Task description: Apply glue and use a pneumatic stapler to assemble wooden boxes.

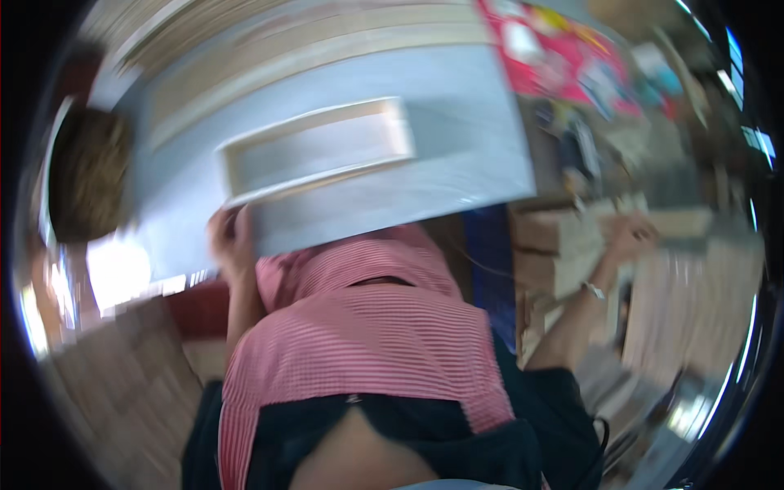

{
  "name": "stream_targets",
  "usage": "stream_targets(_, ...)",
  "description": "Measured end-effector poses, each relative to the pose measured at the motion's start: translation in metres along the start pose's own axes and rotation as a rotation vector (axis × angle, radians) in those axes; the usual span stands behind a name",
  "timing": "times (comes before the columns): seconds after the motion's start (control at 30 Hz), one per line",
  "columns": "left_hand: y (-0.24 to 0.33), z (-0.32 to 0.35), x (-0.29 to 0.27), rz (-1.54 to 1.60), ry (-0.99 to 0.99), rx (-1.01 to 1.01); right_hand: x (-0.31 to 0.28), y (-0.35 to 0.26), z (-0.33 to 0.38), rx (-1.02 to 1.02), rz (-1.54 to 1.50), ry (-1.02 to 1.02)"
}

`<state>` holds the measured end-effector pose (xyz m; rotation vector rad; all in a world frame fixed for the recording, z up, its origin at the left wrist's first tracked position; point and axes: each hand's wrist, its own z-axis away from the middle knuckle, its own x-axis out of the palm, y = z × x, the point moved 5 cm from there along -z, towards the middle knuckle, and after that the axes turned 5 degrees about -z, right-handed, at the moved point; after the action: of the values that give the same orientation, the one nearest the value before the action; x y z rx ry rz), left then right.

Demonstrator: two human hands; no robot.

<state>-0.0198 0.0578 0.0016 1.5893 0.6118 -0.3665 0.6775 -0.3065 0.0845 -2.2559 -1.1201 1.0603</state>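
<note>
A shallow rectangular frame of pale wood (318,186) lies on the light grey tabletop (465,98). My left hand (231,237) is at the near edge of the table, just below the frame's near left corner. Its fingers look curled; blur hides what they hold, if anything, and whether they touch the frame. Far out to the right, my right hand (630,235) reaches over stacked pale wooden pieces (572,249). Motion smears its fingers, so I cannot tell whether it grips a piece.
Long wooden strips (327,37) lie along the table's far side. A dark round container (90,175) with brownish contents stands at the left. A pink patterned sheet (563,61) lies at the far right. Wooden stacks rise at lower left (122,367) and at right (694,306).
</note>
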Motion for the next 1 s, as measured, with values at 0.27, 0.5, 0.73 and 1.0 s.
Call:
stream_targets(0.27, 0.018, 0.006, -0.018, -0.087, 0.004, 0.025, 0.090, -0.353, 0.153, -0.810, -0.488, -1.165)
stream_targets(0.5, 0.037, 0.002, -0.035, -0.046, -0.016, 0.014, 0.113, -0.463, 0.269, -1.306, -0.550, -1.497)
stream_targets(0.73, 0.042, -0.008, -0.036, -0.051, -0.034, 0.055, 0.133, -0.475, 0.293, -1.497, -0.509, -1.486)
stream_targets(1.0, 0.049, -0.012, -0.038, -0.298, 0.013, 0.233, 0.139, -0.465, 0.302, -1.482, -0.487, -1.523)
